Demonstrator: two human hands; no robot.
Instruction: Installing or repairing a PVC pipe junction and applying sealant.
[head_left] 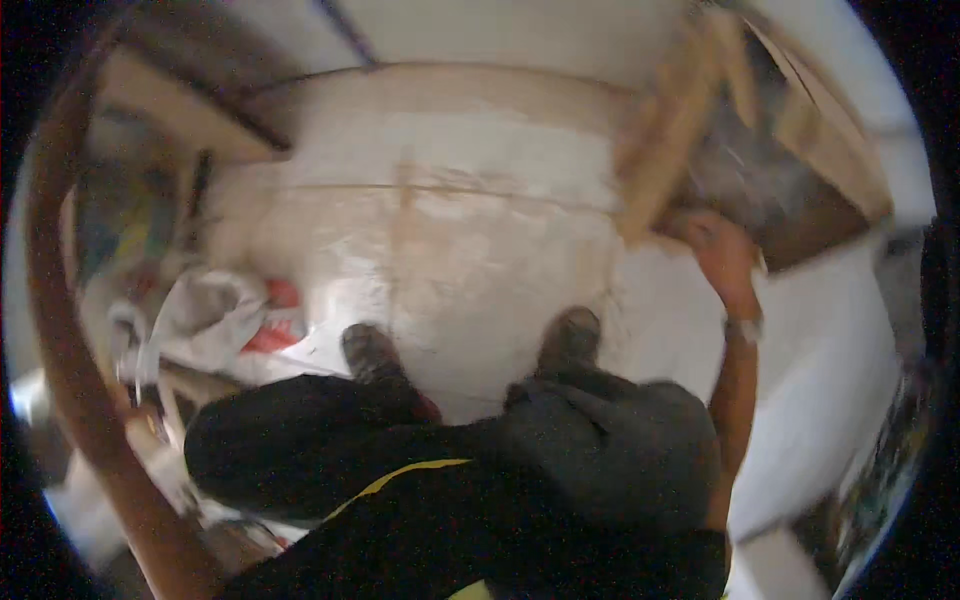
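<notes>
So the right arm runs up along the person's right side, elbow low, forearm pretty much straight, with a pale band (745, 328) at the wrist. The right hand (722, 252) is at the near left corner of an open cardboard box (820, 235), back of the hand up, fingers bent in toward the box's near edge. It's pretty blurry, so I can't tell whether they're gripping the edge or just resting against it, or how far the hand is open.

The box is up at the far right, tilted in view, one long flap (665, 140) sticking out on its left side over the tiled floor (460, 260). Something greyish inside, too smeared to name. A white surface (820, 350) spreads out below its near edge.

Left arm (130, 500) goes up and bends along the left rim. I can't make out the left hand, so no clue if it's holding anything. A white and red bag (205, 315) sits inward of that arm.
</notes>
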